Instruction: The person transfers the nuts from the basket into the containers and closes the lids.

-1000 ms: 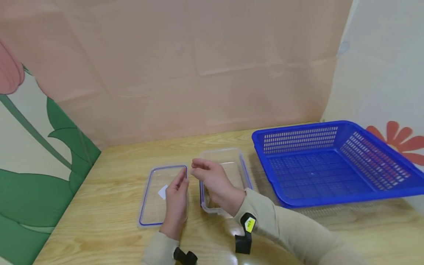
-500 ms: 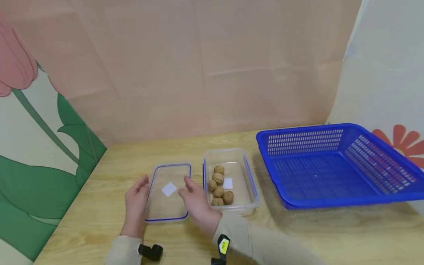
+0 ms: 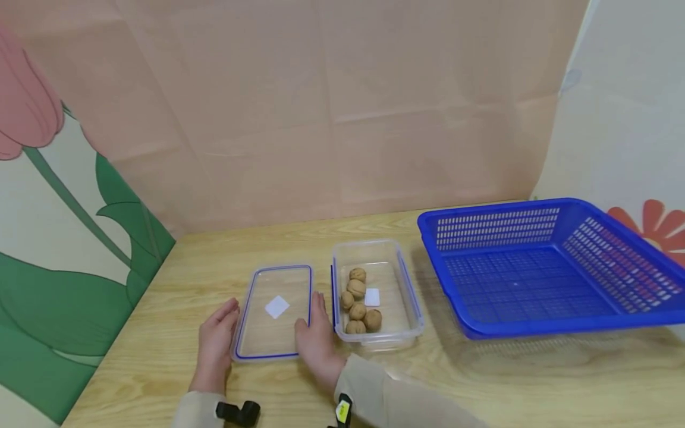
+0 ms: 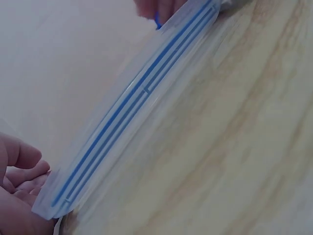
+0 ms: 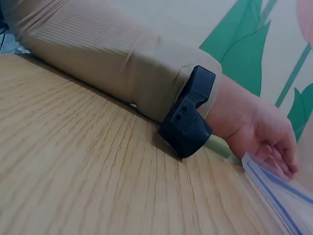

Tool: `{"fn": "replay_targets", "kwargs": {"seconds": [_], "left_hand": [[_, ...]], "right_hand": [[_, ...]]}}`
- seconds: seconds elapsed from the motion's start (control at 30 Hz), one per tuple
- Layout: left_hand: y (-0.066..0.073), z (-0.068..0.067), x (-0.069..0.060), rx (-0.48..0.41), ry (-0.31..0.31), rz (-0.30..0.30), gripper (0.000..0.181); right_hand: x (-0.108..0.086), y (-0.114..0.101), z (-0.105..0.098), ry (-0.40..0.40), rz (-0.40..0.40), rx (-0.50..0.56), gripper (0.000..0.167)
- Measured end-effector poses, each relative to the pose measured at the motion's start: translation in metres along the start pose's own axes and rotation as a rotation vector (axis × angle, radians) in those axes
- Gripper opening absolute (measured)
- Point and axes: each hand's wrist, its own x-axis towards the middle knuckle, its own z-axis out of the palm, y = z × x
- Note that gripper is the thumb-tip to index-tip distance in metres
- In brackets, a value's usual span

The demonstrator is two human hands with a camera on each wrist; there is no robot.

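Observation:
My left hand is at the left edge of a clear plastic box lid with a blue seal. In the left wrist view, curled fingers and a thumb meet the lid's near corner. My right hand holds the lid's right edge, thumb on the inner side and fingers along the outside. The left wrist view catches the lid's blue-striped rim between both hands; fingertips beneath it are hidden. Right of my right hand stands a clear food box with several walnuts along its left side.
A large blue plastic basket stands on the right of the wooden table. A white paper square shows through the lid and another square lies in the food box. A plain sheet hangs behind.
My hands have parted from above the lid's right side and food box to either edge of the lid. My right hand has moved off the food box, uncovering the walnuts.

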Motion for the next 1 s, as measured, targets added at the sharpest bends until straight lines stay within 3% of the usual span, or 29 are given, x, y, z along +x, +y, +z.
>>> {"fn": "replay_targets", "kwargs": {"seconds": [0.27,0.47,0.57,0.73,1.0], "left_hand": [[-0.003,-0.001,0.003,0.048,-0.021,-0.014,0.046],[0.002,-0.012,0.001,0.033,-0.067,-0.081,0.049],[0.006,-0.018,-0.003,0.061,-0.050,-0.097,0.049],[0.023,-0.021,-0.011,-0.020,-0.030,-0.147,0.050],[0.053,-0.005,-0.030,-0.232,-0.108,-0.162,0.051]], "right_hand": [[0.010,0.010,0.004,0.092,0.053,0.217,0.051],[0.011,0.003,0.008,0.121,0.101,0.269,0.042],[0.007,-0.003,0.009,0.128,0.124,0.292,0.042],[0.000,-0.022,0.004,0.108,0.105,0.307,0.042],[-0.009,-0.048,-0.027,0.084,0.121,0.387,0.043]]}}
